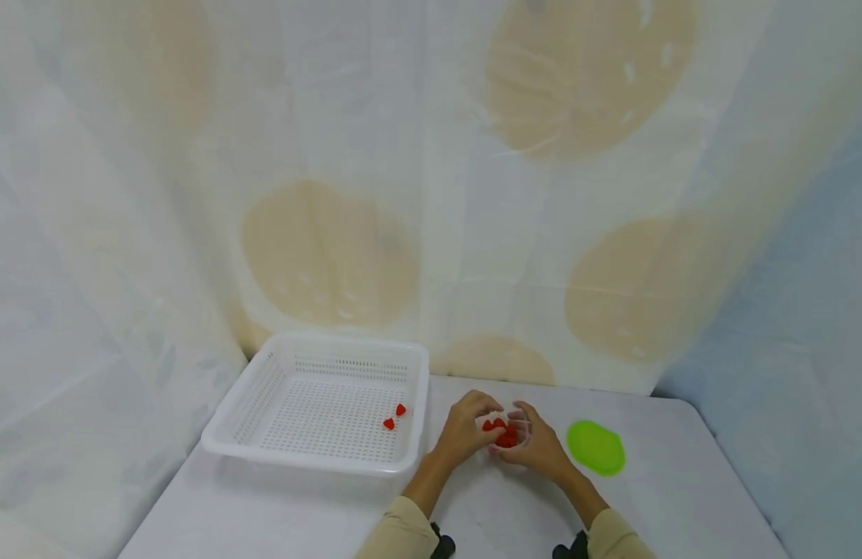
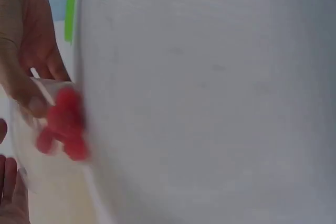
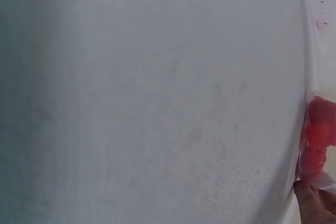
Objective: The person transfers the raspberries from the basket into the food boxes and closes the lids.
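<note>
Both hands (image 1: 504, 441) pinched a clear cup (image 1: 509, 435) of red berries (image 1: 504, 435), between the white basket (image 1: 312, 458) and green lid (image 1: 596, 448).

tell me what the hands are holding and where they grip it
Both hold a small clear cup of red berries: the right hand grips its side, the left hand has fingertips at its rim.

Tan long sleeves (image 1: 401, 532), black wrist straps (image 1: 443, 543).
</note>
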